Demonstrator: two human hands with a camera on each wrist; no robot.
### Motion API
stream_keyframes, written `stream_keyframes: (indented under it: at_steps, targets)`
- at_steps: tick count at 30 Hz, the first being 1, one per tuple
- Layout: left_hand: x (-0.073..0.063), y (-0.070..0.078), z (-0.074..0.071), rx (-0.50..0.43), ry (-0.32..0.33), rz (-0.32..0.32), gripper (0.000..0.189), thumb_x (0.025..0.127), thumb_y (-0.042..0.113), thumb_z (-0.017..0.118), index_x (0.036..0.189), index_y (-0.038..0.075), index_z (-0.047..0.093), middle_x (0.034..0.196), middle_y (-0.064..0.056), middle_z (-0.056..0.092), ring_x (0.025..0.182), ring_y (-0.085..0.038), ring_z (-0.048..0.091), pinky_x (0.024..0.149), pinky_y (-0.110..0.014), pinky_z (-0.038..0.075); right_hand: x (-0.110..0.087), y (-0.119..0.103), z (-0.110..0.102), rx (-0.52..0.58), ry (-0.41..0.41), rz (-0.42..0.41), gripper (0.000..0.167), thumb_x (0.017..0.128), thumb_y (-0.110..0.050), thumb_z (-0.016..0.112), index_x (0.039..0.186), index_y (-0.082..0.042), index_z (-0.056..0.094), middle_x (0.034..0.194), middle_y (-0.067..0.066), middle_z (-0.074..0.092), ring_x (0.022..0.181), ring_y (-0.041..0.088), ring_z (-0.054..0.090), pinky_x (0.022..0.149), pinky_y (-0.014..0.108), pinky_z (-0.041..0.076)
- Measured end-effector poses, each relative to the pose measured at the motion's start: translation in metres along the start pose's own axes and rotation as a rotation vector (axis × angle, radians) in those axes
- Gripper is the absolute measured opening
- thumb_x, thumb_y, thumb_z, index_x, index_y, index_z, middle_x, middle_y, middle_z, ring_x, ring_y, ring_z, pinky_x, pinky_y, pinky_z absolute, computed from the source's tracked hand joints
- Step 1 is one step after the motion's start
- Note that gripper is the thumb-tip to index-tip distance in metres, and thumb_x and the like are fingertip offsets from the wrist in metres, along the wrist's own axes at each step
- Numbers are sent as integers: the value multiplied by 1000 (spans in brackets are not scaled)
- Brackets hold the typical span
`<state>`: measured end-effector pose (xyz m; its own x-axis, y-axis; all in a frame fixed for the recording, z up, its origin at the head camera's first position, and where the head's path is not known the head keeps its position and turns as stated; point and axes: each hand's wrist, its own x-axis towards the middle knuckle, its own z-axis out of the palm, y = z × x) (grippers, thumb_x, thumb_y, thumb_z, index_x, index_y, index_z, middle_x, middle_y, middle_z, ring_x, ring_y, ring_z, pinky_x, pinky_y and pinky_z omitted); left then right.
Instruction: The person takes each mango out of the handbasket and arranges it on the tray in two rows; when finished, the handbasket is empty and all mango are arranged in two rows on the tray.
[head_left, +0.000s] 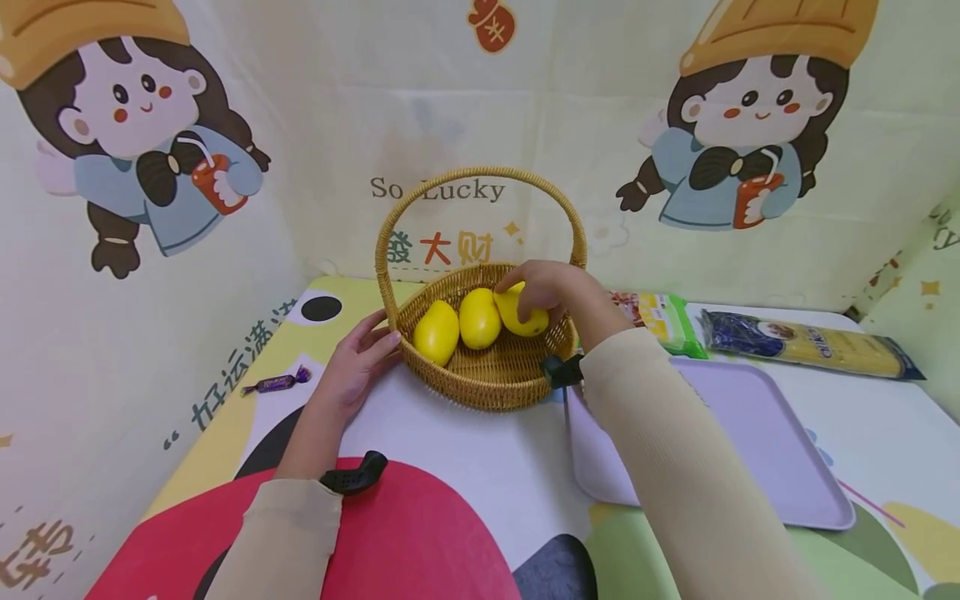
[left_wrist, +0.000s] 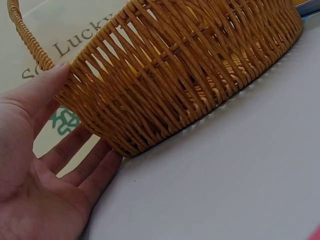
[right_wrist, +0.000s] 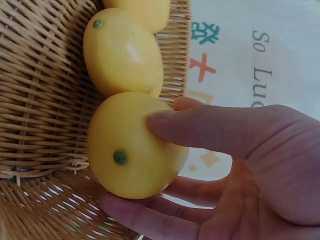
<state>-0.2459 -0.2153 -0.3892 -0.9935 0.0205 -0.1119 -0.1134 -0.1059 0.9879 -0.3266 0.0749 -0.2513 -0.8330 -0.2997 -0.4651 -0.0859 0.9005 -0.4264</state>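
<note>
The rightmost fruit (right_wrist: 135, 142) sat mid-frame in the basket (head_left: 480, 392), pinched by the right hand (head_left: 555, 292); the left hand (head_left: 356, 362), fingers spread, touched the basket. Fruit judged light, firm, slippery; best held round its middle.

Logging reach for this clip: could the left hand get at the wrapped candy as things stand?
Probably yes: nothing stands between the left hand and the candy, though the hand must leave the basket.

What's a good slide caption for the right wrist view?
Right hand grips one yellow fruit beside two others in a wicker basket.
</note>
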Motion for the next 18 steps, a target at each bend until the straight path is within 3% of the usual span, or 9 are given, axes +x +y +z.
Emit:
stream_keyframes:
  at_steps: [3, 9, 12, 15, 18]
  targets:
    - [-1, 0, 0, 1, -1, -2, 68, 104, 26, 64, 164, 26, 32, 161, -12, 40, 138, -25, 50, 121, -41, 41, -3, 0, 0, 3, 1, -14, 68, 90, -4, 67, 152, -31, 53, 164, 14, 32, 93, 30, 64, 91, 46, 63]
    - [-1, 0, -1, 2, -3, 3, 67, 104, 26, 64, 163, 27, 33, 161, -12, 41, 137, -23, 51, 120, -41, 43, -12, 5, 3, 70, 47, -95, 68, 88, -4, 70, 150, -28, 56, 161, 13, 36, 73, 20, 54, 68, 31, 59]
    - [-1, 0, 0, 6, -8, 4, 66, 104, 26, 63, 163, 27, 33, 161, -12, 40, 137, -23, 51, 120, -40, 43, -17, 12, 3, 132, 51, -142, 66, 90, -5, 71, 150, -28, 56, 157, 15, 39, 81, 21, 56, 72, 33, 60]
    - [-1, 1, 0, 9, -10, 4, 66, 105, 26, 63, 163, 27, 32, 162, -12, 39, 138, -24, 50, 120, -40, 42, -21, 18, 3, 185, 52, -177, 64, 91, -8, 73, 149, -31, 56, 156, 17, 40, 99, 25, 59, 83, 38, 61]
    - [-2, 1, 0, 10, -11, 6, 67, 105, 26, 63, 164, 27, 31, 162, -12, 39, 138, -24, 50, 120, -40, 42, -28, 23, 2, 216, 51, -217, 63, 92, -10, 74, 148, -34, 57, 154, 17, 43, 98, 28, 61, 85, 39, 61]
